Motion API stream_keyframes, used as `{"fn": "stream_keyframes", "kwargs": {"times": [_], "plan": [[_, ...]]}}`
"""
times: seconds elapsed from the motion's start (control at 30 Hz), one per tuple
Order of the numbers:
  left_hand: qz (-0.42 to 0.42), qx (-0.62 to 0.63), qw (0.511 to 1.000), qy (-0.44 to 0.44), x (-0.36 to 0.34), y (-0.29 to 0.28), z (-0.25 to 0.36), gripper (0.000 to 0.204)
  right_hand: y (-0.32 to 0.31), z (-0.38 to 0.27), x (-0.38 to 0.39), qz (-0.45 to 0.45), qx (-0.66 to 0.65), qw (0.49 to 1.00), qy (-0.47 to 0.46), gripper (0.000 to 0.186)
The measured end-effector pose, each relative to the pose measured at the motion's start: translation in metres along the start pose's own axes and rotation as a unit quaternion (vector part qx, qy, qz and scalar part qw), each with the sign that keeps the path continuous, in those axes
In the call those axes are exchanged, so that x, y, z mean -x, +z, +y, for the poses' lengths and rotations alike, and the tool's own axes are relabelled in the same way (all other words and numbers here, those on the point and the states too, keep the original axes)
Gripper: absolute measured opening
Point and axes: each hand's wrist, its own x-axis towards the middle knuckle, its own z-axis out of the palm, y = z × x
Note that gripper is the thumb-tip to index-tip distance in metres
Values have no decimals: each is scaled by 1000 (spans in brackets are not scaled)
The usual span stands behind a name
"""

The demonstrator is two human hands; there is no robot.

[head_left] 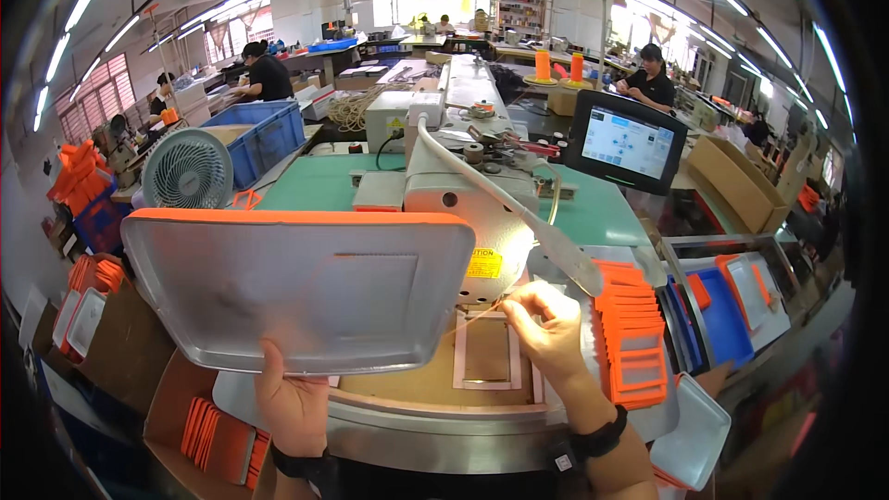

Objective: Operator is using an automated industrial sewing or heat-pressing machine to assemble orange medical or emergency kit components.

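My left hand (293,406) grips the lower edge of a large grey panel with an orange top rim (296,282), held upright in front of the sewing machine. My right hand (548,329) is beside the machine's needle area with fingers pinched on a thin thread (482,312). Below it a flat rectangular frame template (486,356) lies on the machine bed. The white industrial sewing machine (468,194) stands behind both hands.
A stack of orange frame pieces (634,333) sits right of my right hand, with blue and grey trays (732,315) beyond. A touch screen (628,142) stands at right, a fan (188,169) and blue crate (264,134) at left. Orange pieces (218,435) fill a box below. Other people work at far tables.
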Motion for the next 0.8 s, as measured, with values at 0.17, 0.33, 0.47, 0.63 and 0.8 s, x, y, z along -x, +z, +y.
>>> {"fn": "stream_keyframes", "kwargs": {"times": [0.17, 0.33, 0.47, 0.63, 0.8], "plan": [[17, 8, 1000, -3, -5, -1, -7, 39, 5, 22, -2, -17, -90, 988, 122, 14], [83, -17, 996, -20, -11, -24, 5, 36, 6, 39, 9, -117, -14, 980, 162, 12], [-16, 315, 931, -184, -22, -58, 12, 40, 22, -1, 26, -345, 19, 935, 84, 12], [-39, 429, 849, -305, -15, -60, 8, 39, 38, -42, 42, -507, -25, 861, -33, 13], [-84, 469, 812, -336, -8, -64, 8, 22, 36, -45, 41, -495, 39, 867, 31, 21]]}}
